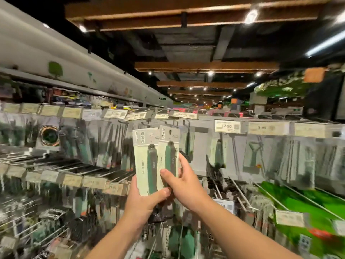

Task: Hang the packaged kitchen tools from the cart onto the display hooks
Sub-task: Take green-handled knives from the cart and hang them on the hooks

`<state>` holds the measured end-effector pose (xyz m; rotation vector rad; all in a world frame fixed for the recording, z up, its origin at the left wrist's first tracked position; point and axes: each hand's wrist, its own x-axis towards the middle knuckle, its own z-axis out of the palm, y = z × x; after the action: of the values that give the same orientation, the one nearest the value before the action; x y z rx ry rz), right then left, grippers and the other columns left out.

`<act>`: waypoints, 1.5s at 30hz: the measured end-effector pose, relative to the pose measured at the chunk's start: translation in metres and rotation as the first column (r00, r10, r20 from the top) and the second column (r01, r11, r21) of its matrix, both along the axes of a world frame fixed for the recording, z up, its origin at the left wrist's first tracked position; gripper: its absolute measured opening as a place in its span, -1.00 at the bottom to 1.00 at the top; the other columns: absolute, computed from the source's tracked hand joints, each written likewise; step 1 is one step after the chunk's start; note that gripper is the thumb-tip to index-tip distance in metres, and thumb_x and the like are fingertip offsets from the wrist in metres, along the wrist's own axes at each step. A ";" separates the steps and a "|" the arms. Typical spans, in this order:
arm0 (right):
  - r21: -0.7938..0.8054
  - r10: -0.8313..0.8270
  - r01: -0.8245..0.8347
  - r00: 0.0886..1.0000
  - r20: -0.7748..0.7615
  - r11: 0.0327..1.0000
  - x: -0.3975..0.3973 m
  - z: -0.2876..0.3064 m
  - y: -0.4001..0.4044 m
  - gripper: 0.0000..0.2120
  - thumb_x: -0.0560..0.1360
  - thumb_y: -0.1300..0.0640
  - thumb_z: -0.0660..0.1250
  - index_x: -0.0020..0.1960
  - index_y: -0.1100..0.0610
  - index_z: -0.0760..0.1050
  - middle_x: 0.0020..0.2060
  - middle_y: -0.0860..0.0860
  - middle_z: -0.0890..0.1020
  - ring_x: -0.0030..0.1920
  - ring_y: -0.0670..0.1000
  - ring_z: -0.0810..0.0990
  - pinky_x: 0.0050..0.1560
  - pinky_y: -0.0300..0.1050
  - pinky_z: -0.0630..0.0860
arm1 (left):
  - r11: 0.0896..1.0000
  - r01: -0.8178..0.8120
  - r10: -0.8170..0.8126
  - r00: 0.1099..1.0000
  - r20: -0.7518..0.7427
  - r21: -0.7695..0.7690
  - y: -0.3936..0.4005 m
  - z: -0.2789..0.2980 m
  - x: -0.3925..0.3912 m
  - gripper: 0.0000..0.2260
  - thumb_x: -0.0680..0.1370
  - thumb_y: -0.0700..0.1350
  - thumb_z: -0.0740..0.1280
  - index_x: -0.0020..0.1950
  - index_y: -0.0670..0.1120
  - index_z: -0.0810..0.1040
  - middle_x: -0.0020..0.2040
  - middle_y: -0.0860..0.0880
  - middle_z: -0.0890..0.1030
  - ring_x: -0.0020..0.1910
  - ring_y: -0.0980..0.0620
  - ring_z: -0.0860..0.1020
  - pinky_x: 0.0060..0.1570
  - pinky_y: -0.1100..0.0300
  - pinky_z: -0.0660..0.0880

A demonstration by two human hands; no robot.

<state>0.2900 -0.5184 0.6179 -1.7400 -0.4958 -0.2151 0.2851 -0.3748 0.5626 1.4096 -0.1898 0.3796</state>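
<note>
A long display wall (242, 146) of pegs is seen running across the view, blurred by motion, with hanging packaged tools along it. Rows of metal display hooks (61, 165) are seen projecting from it at the left, and more bare hooks (240, 189) at the lower right. Price tags are fixed along the top rail; one at the right is read as 12.90 (227, 126). Bright green packages (306, 210) are hung at the lower right.

2 packaged kitchen tools are held up in front of the wall, upright and side by side, their cards overlapping slightly. The left package (143, 163) carries a dark green-handled tool on a pale card; the right package (169, 146) carries a similar tool and stands a little higher. The tops of both cards are near a hook (174, 126) on the upper row; whether either is threaded on it cannot be told.

The left hand (141, 200) is clamped on the bottom of the left package, thumb across its front. The right hand (183, 182) is closed on the right package, thumb on the front and fingers behind the card's edge.
</note>
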 end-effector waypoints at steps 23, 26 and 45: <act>-0.038 -0.577 0.578 0.806 -0.130 0.815 -0.011 -0.021 -0.129 -0.69 0.55 0.27 0.31 0.17 -0.02 0.32 -0.04 0.07 0.64 -0.32 0.00 0.55 -0.33 -0.11 0.45 | 0.987 0.146 -0.144 0.989 -0.041 0.065 -0.058 -0.012 0.003 -0.47 0.41 -0.24 0.63 0.17 0.14 0.44 -0.01 -0.11 0.69 -0.35 -0.04 0.62 -0.10 -0.07 0.68; 0.034 -0.578 0.589 0.801 -0.158 0.807 0.008 -0.017 -0.140 -0.67 0.54 0.31 0.28 0.12 -0.08 0.33 -0.10 0.13 0.67 -0.33 0.04 0.47 -0.33 -0.04 0.38 | 0.988 0.149 -0.147 0.987 -0.060 0.038 -0.062 -0.015 0.013 -0.46 0.42 -0.26 0.63 0.19 0.14 0.45 -0.08 -0.04 0.71 -0.35 -0.05 0.61 -0.12 -0.09 0.67; 0.053 -0.673 0.672 0.739 0.015 0.739 0.101 -0.012 -0.153 -0.61 0.56 0.22 0.37 0.22 -0.18 0.37 0.20 -0.16 0.42 -0.20 0.04 0.59 -0.17 0.06 0.65 | 0.989 0.145 -0.143 0.989 -0.041 0.041 -0.069 -0.008 0.066 -0.43 0.41 -0.26 0.63 0.33 0.00 0.47 -0.07 -0.10 0.72 -0.32 -0.05 0.63 -0.26 0.08 0.64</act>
<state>0.3913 -0.6711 0.6060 -1.8129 0.1508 -0.7698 0.3508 -0.4437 0.5548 1.4354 -0.2685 0.2305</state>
